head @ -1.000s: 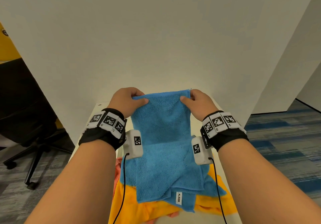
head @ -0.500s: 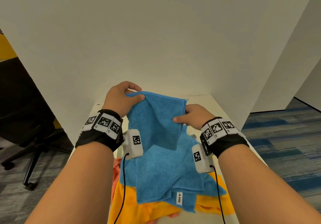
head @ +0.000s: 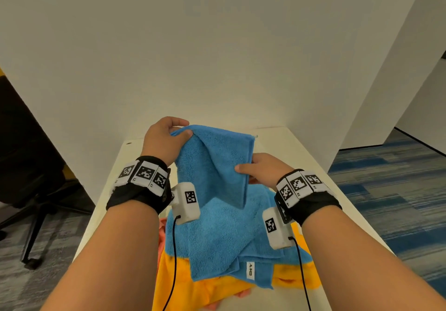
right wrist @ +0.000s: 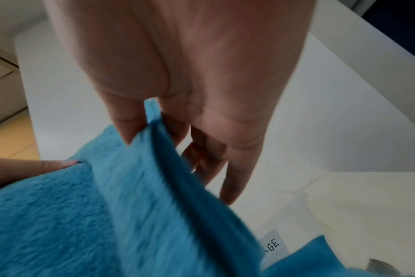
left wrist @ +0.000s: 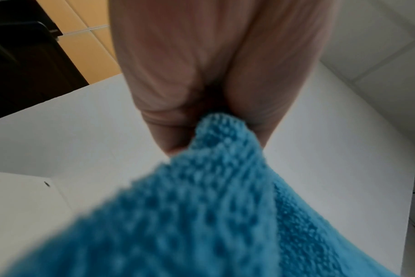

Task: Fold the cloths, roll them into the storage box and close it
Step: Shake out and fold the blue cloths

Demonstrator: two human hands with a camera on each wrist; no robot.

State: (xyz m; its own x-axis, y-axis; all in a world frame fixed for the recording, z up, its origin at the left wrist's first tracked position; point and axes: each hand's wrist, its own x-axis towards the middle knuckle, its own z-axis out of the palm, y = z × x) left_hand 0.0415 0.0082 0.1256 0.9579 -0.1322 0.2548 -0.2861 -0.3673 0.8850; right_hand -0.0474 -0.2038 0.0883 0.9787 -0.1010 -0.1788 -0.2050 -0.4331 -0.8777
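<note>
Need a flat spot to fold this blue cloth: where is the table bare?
Bare table lies beyond the held blue cloth toward the wall, and along the right edge past the right hand. Crowded: the near middle, under the blue, orange and pink cloth pile.

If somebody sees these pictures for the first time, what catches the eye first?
A bright blue cloth held up at the centre: the left hand pinches its top corner, the right hand its right edge lower down. Below it, more blue cloth lies over an orange cloth on the white table.
</note>
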